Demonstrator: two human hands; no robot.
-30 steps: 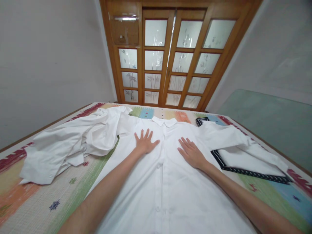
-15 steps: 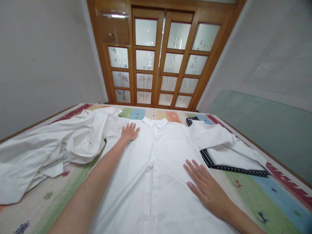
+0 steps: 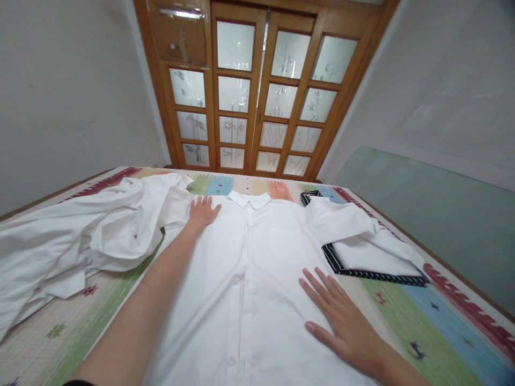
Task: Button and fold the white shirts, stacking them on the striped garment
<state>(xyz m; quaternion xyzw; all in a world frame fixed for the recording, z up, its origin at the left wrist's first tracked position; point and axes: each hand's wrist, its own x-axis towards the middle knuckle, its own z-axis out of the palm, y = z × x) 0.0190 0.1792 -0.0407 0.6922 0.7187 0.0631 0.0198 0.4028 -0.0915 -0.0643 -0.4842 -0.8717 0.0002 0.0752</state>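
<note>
A white button-up shirt (image 3: 265, 252) lies spread front side up, its collar at the far end and its button strip running toward me. My left hand (image 3: 204, 210) rests flat on the shirt near the left shoulder, fingers stretched out. Lower down on the right side of the shirt's front, my right hand (image 3: 338, 316) lies palm down with its fingers spread. Neither hand holds anything. The shirt's right sleeve (image 3: 341, 217) stretches outward and partly covers a folded white cloth with black patterned trim (image 3: 374, 257).
A crumpled white garment (image 3: 120, 225) lies to the left of the shirt. Beneath everything is a colourful patterned cover (image 3: 434, 316). Beyond its far edge stand wooden doors with glass panes (image 3: 237, 96). A pale green panel (image 3: 426, 203) lines the right side.
The whole view has shifted slightly, so things appear a little further left. Both hands stay flat on the shirt in nearly the same places.
</note>
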